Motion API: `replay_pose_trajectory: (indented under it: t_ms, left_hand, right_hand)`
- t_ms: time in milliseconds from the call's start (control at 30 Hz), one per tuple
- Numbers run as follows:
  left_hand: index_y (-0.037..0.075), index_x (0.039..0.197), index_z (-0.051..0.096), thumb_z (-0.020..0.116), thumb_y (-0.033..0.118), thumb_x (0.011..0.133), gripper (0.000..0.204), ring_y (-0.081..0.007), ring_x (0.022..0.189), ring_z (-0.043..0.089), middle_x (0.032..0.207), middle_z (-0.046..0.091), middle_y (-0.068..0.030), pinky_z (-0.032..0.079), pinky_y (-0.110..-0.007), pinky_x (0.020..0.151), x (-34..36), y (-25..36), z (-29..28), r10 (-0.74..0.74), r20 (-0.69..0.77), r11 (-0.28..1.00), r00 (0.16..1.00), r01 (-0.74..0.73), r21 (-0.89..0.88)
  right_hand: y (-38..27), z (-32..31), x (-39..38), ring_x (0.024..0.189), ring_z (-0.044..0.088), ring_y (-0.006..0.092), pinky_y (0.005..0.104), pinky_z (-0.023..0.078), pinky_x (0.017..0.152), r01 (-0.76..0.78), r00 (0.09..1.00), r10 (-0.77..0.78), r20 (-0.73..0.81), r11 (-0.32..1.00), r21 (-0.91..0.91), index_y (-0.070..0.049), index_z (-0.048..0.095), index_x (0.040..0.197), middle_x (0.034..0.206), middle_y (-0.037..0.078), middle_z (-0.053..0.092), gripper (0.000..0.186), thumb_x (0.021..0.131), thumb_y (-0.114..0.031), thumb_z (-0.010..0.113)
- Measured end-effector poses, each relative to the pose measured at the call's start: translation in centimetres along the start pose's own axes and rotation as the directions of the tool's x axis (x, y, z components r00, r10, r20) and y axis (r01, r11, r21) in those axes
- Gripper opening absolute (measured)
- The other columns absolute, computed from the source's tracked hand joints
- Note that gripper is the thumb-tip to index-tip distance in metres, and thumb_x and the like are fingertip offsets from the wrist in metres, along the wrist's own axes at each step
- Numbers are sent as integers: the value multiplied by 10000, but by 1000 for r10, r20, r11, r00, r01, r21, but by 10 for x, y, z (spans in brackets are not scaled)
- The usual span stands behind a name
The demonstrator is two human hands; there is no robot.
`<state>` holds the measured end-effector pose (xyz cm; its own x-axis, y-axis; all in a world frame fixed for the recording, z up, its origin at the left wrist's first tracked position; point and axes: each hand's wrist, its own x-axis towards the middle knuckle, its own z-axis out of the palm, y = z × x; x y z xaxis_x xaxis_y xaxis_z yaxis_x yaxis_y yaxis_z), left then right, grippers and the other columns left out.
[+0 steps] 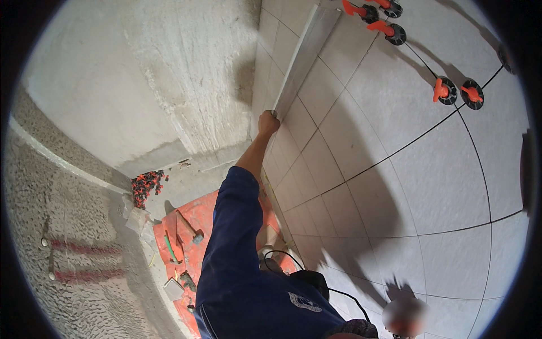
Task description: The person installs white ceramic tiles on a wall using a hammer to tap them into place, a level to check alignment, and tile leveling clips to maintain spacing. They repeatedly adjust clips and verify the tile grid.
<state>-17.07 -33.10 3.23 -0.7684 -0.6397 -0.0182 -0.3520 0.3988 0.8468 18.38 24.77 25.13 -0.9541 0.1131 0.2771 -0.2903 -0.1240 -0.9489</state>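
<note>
My left hand [269,122], at the end of a blue-sleeved arm, is closed round the lower end of a long silvery metal straightedge [304,59]. The bar slants up and right along the grey tiled wall [361,186]. At the lower right, a blurred shape [404,316] with orange in it lies near a finger-like shadow. It may be my right hand, but its fingers and anything in them cannot be made out. Several tile-levelling knobs [445,90], orange on round black bases, sit on the joints at the upper right.
On the floor, a red sheet [197,210] carries a mallet [190,226], a green-handled tool [170,246] and other small tools. A pile of orange and black levelling knobs [148,187] lies in the corner. Left stands a rough plastered wall [73,226] with pipe ends; a black cable [351,298] hangs near me.
</note>
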Motion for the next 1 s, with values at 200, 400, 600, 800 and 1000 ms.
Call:
replay_pose_trajectory:
  t_ms: [200, 400, 600, 800, 1000]
  left_hand:
    - [-20, 1013, 685, 707, 111, 723, 319, -381, 978, 662, 993, 688, -242, 521, -444, 838, -9, -32, -1, -28, -42, 999, 999, 26, -46]
    - [-14, 990, 695, 777, 187, 722, 345, -335, 888, 693, 925, 715, -198, 525, -414, 773, -68, -107, -43, -52, -170, 995, 984, 36, -94]
    - [-84, 896, 654, 750, 234, 753, 362, -378, 840, 691, 826, 686, -245, 517, -437, 721, -197, -179, -80, -107, -227, 987, 968, 75, -143]
    - [-97, 906, 646, 742, 195, 789, 329, -329, 767, 672, 770, 664, -235, 493, -415, 696, -378, -231, -107, 10, -370, 994, 929, -49, -98]
    - [-75, 976, 664, 744, 107, 776, 283, -297, 806, 670, 827, 689, -190, 494, -392, 747, -543, -262, -124, -126, -468, 988, 875, 65, -143]
  right_hand:
    - [-11, -10, -13, 416, 507, 247, 355, 400, 367, 18, 1000, -18, 16, 1000, 11, 34, 636, 877, 540, 116, 533, 498, 809, -449, 738]
    - [-16, -31, -32, 417, 509, 249, 357, 401, 366, 25, 992, -37, 122, 995, 100, 33, 637, 880, 542, 115, 533, 499, 816, -452, 734]
    - [10, -36, -41, 418, 511, 250, 358, 403, 365, -106, 921, 0, 388, 962, 252, 33, 638, 884, 543, 114, 533, 500, 823, -455, 729]
    - [79, -18, -65, 583, 511, 216, 392, 454, 559, -419, 790, 75, 608, 791, 446, -79, 613, 1072, 657, 46, 516, 462, 992, -500, 442]
    - [126, -37, -119, 741, 566, 226, 465, 473, 657, -748, 646, 530, 549, 296, 594, -186, 635, 1106, 725, 37, 551, 483, 994, -568, 361]
